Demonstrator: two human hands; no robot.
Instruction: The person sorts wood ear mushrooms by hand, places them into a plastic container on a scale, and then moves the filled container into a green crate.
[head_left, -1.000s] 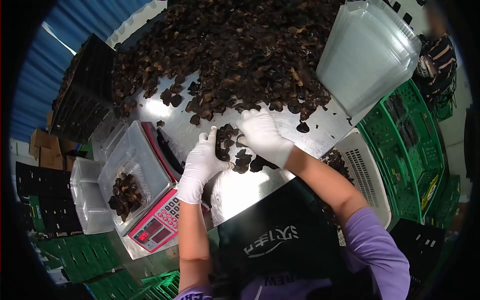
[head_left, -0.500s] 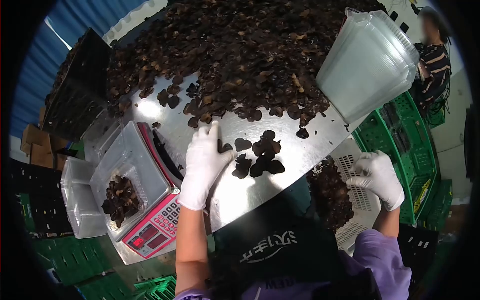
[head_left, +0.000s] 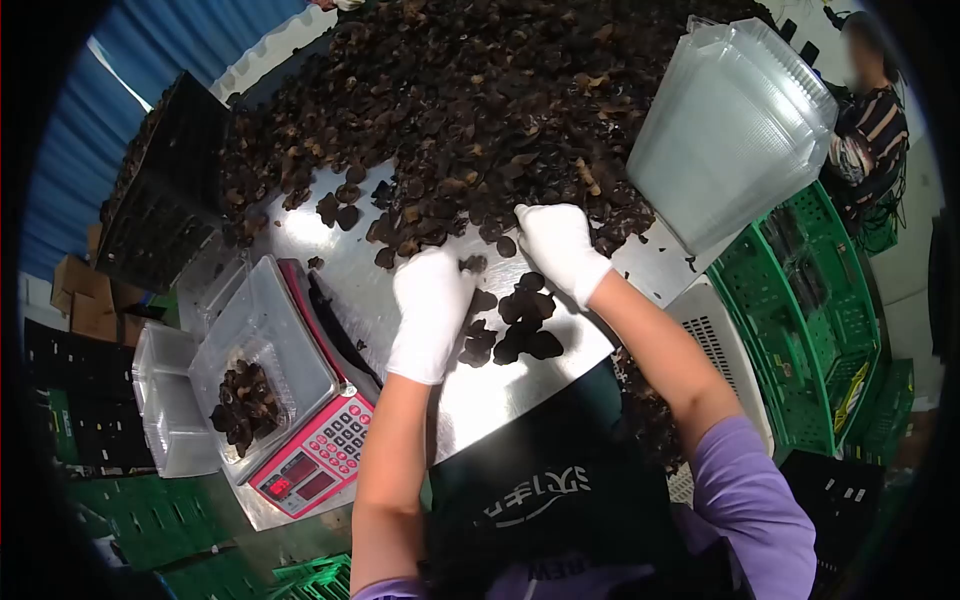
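Observation:
My left hand (head_left: 428,310), in a white glove, is at the near edge of a large heap of dark wood ear mushrooms (head_left: 470,130) on a metal table (head_left: 385,300). Its fingers are curled, and a wood ear mushroom (head_left: 473,264) shows at the thumb. My right hand (head_left: 562,248), gloved too, reaches the heap's front edge with its fingers bent in; what they hold, if anything, is hidden. Between and below the hands lies a small group of separate wood ear mushrooms (head_left: 525,310).
On the left, a pink scale (head_left: 325,440) bears a clear tray (head_left: 283,395) with some mushrooms. Stacked clear containers (head_left: 735,130) stand at right. A white basket (head_left: 715,340) with dark pieces and green crates (head_left: 800,300) are beside the table. Another person (head_left: 870,130) is at far right.
My right hand has moved left from above the white basket to the heap's front edge. My left hand has shifted slightly, its fingers now more curled.

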